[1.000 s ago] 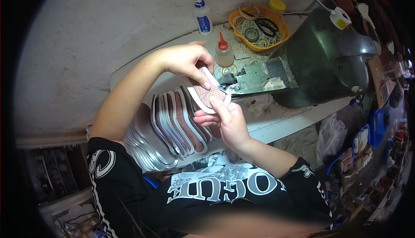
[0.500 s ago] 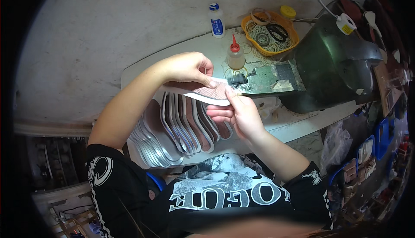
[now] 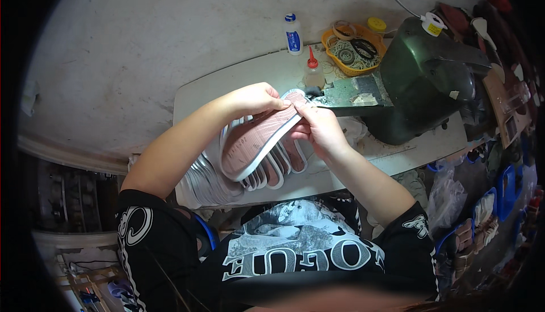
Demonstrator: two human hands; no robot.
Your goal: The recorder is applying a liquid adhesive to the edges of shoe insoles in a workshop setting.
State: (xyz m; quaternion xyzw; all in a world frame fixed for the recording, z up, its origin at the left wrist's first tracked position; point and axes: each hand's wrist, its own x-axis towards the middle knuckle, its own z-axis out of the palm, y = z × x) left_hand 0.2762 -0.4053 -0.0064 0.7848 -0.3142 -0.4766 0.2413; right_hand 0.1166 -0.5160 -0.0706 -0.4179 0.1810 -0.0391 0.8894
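A pink shoe sole (image 3: 252,139) with a white rim and a dark line along its edge is held up over the table. My left hand (image 3: 262,97) pinches its narrower far end, thumb on the pink face. From the right, my right hand (image 3: 322,126) grips the same end with thumb and fingers. The wide end points down toward me. Beneath it a row of similar soles (image 3: 276,178) stands on edge, partly covered by the held one. More pale soles (image 3: 198,184) lie overlapped to the left.
Just beyond my hands reaches the flat arm (image 3: 346,101) of a green sewing machine (image 3: 417,79). A red-tipped squeeze bottle (image 3: 313,76), a white-and-blue bottle (image 3: 293,39) and an orange basket (image 3: 355,69) of cords and tape stand behind. A plastic bag (image 3: 447,190) hangs at right.
The sole has swung round from lying nearly flat and crosswise, and its wide end now hangs toward me with the pink face showing. Both hands still hold its narrow end.
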